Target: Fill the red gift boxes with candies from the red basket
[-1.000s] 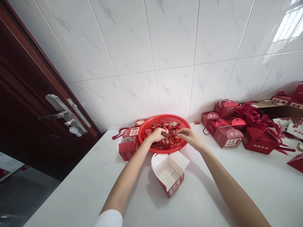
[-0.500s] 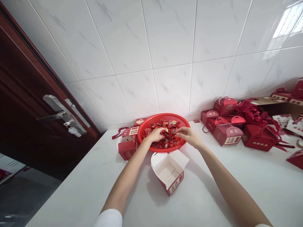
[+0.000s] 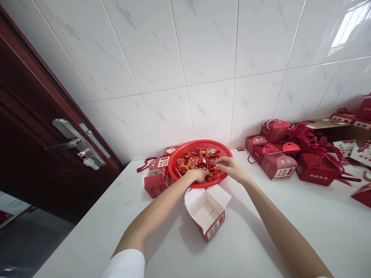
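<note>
A round red plastic basket point(image 3: 199, 143) full of wrapped candies point(image 3: 193, 161) stands against the wall. My left hand point(image 3: 199, 175) is down among the candies near the front rim, its fingertips hidden, so I cannot tell whether it grips one. Over the basket's right side is my right hand point(image 3: 229, 166), fingers stretched forward and a little apart from the thumb, with nothing visible in them. In front of the basket, between my forearms, sits an opened red gift box point(image 3: 206, 210) with a white inside and its flaps raised.
Red boxes point(image 3: 156, 181) lie left of the basket. Several closed red gift boxes point(image 3: 279, 164), red ribbons point(image 3: 304, 139) and a cardboard carton point(image 3: 330, 122) crowd the right of the white table point(image 3: 98, 231). A dark red door point(image 3: 34, 116) stands at the left; the tiled wall point(image 3: 208, 108) rises behind.
My left hand has moved slightly right and toward me, lower into the candies, uncovering those at the basket's left. My right hand has hardly moved.
</note>
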`<state>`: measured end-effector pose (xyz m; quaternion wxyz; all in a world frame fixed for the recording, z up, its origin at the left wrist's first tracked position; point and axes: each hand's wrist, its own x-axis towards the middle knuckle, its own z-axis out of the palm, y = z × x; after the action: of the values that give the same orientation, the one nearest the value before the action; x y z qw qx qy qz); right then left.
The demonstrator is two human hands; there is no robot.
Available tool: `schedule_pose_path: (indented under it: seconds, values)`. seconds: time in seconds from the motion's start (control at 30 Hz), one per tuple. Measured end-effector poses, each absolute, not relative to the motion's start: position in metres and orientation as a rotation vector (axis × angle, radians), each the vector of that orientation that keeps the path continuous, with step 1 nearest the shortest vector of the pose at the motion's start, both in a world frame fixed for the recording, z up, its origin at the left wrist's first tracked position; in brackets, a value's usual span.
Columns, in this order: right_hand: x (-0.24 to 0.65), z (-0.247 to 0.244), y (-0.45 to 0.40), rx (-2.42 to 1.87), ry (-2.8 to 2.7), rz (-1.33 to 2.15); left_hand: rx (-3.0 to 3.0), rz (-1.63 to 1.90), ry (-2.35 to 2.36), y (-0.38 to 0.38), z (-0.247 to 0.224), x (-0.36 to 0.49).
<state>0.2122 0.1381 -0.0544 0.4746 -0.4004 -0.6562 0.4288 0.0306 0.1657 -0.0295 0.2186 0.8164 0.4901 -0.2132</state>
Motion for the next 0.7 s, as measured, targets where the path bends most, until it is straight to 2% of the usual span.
schedule_pose_path:
  seconds: [0.7]
  values:
    - [0.211, -0.055, 0.137, -0.974, -1.618, 1.031, 2.22, -0.554, 1.319, 0.173, -0.037, 0.027]
